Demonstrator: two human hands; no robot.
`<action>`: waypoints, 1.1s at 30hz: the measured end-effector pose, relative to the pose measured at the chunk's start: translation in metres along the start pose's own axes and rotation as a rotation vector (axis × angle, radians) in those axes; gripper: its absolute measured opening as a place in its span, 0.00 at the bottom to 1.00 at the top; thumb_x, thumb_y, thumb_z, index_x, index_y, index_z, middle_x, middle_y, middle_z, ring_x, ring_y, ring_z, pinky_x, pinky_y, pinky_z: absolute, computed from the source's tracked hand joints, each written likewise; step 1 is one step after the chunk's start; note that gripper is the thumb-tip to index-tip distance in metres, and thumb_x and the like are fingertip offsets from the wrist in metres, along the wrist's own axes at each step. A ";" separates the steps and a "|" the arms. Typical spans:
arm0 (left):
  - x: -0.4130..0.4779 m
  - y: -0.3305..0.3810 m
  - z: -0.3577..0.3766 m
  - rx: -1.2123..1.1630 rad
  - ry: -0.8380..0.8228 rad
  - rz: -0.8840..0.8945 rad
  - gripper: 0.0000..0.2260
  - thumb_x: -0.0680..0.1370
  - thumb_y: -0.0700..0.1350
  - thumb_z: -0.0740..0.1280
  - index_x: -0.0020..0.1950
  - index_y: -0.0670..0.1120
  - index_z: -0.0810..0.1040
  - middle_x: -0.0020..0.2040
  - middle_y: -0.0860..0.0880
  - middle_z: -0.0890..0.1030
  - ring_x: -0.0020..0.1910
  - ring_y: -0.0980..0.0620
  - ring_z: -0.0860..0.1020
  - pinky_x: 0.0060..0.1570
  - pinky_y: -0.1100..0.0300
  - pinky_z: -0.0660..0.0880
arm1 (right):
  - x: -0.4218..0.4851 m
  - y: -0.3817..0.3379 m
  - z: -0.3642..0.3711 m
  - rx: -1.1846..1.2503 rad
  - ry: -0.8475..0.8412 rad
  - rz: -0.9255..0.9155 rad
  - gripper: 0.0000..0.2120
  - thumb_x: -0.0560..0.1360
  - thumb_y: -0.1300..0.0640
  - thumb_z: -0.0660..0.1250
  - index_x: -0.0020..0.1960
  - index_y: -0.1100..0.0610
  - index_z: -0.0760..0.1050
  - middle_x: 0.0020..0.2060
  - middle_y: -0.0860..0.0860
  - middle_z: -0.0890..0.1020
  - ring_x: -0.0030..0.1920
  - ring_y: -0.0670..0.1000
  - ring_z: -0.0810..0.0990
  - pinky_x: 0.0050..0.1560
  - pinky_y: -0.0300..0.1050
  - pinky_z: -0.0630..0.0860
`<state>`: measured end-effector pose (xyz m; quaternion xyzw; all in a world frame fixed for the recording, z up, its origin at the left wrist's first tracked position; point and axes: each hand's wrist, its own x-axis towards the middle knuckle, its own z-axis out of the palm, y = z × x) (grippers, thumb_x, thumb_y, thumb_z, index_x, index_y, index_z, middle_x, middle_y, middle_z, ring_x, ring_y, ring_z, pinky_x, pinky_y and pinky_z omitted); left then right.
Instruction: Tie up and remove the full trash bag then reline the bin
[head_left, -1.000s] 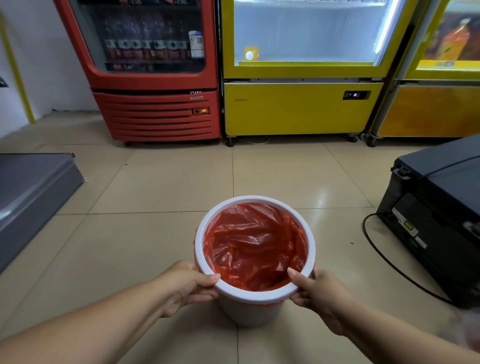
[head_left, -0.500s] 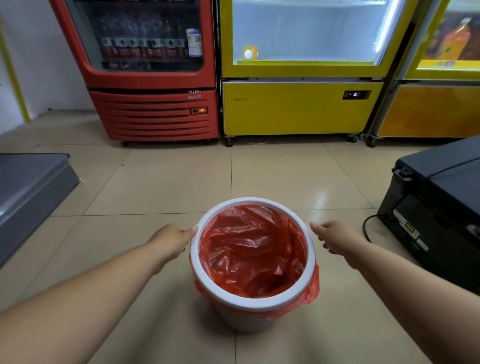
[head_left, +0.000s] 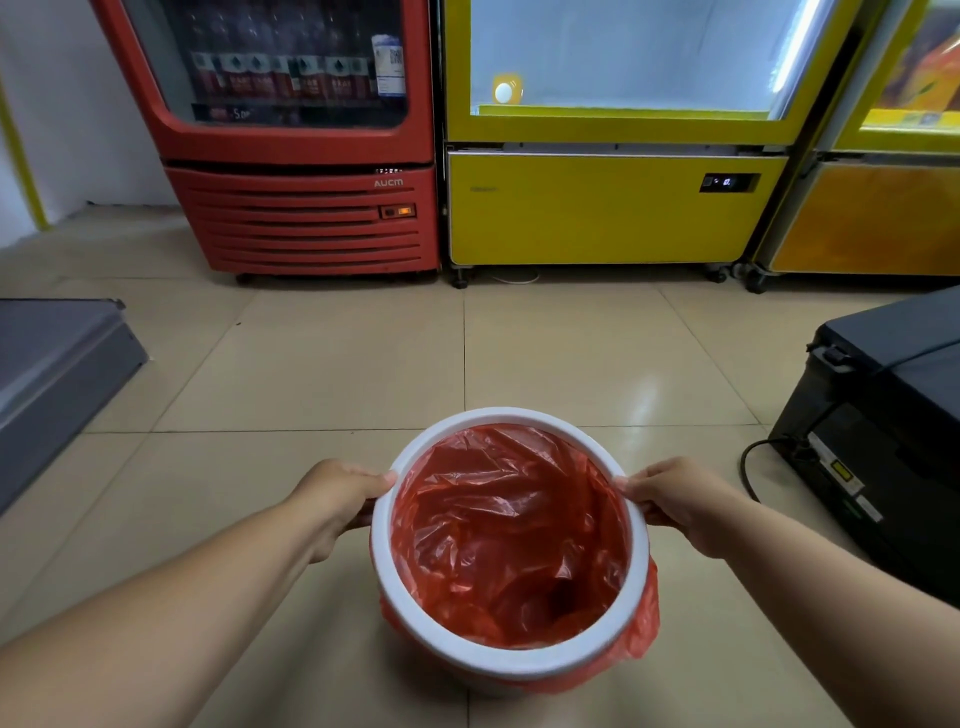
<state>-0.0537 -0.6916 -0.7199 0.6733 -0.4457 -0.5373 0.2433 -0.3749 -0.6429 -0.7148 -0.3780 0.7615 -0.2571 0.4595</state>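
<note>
We hold the white bin (head_left: 511, 664) by its rim, one hand on each side. Our left hand (head_left: 340, 496) has its thumb on top of the rim and its fingers curled against the outside, and our right hand (head_left: 678, 500) grips the opposite side the same way. A red trash bag (head_left: 506, 525) lines the bin, its crumpled plastic falling to a dark hollow; its edge folds over the rim and bulges out below on the near side. Beyond the bin stands a red cooler (head_left: 311, 223) with bottles (head_left: 280, 78) shelved inside, and next to it a yellow cooler (head_left: 597, 208). Right of the bin sits a black machine (head_left: 883, 415).
</note>
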 end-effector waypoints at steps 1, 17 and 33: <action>0.000 0.001 -0.001 0.010 -0.012 -0.013 0.07 0.76 0.39 0.68 0.46 0.35 0.79 0.39 0.40 0.83 0.37 0.45 0.81 0.39 0.58 0.76 | 0.001 -0.002 -0.002 -0.020 -0.018 0.010 0.12 0.73 0.60 0.71 0.44 0.70 0.79 0.38 0.61 0.81 0.38 0.56 0.78 0.47 0.50 0.78; 0.043 0.051 0.036 0.075 -0.100 0.012 0.13 0.74 0.52 0.69 0.42 0.42 0.80 0.39 0.41 0.84 0.36 0.42 0.82 0.51 0.48 0.79 | 0.050 -0.058 0.031 0.034 -0.078 0.002 0.18 0.72 0.52 0.71 0.48 0.68 0.80 0.35 0.61 0.82 0.32 0.57 0.80 0.48 0.57 0.80; 0.048 0.051 0.040 0.104 -0.013 0.079 0.17 0.74 0.54 0.69 0.56 0.43 0.80 0.53 0.41 0.83 0.51 0.41 0.81 0.59 0.49 0.75 | 0.052 -0.058 0.036 -0.013 -0.016 -0.081 0.19 0.71 0.49 0.72 0.53 0.63 0.81 0.50 0.61 0.84 0.51 0.60 0.82 0.60 0.59 0.76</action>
